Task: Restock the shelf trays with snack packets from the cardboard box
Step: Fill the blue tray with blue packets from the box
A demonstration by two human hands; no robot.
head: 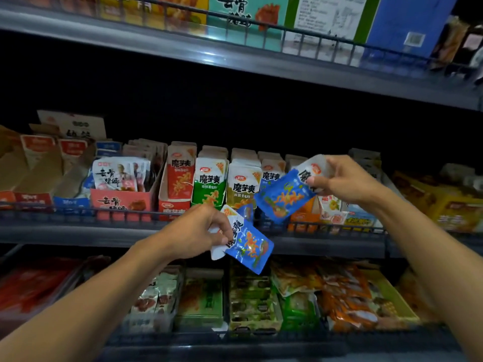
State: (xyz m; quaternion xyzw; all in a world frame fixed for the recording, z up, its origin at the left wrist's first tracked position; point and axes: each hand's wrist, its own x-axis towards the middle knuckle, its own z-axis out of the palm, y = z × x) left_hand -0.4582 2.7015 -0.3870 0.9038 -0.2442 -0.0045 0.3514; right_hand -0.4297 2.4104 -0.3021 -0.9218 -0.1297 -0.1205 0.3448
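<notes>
Dim store aisle, three tiers of grey wire-fronted shelving showing; middle shelf [78,231] is the landmark, everything below is placed against it.

On it: a row of snack trays. Pink tray [122,202] toward its left end, then red [180,181], green [209,181] and olive [243,186] packet stacks standing upright, faces forward so labels are reading from the aisle. Blue tray [270,176] is sitting just right of the olive stack, only a few packets visible in it, so I'm judging that's the slot being filled.

Left hand [198,228] is hovering just in front of the shelf's rail, fingers [222,229] curled and pinching a blue packet [248,246] by its white top edge; packet is hanging tilted, below rail level. Looks like it's being held in reserve while the other goes in.

Right hand [339,178] is up at tray height, right of the blue tray, fingers gripping a second blue packet [282,197] by its top corner, body angled down-left toward the tray mouth. Gripping by the sealed edge is keeping the contents uncrushed and letting the packet slide in bottom first.

Cardboard box isn't in view; can't tell where it is.

Above the middle shelf: large boxes [248,17] behind a rail. Below it: flat-lying mixed bags [339,296].

Next, probably: straighten the right packet upright before dropping it, else it's going to jam against the neighbours.
</notes>
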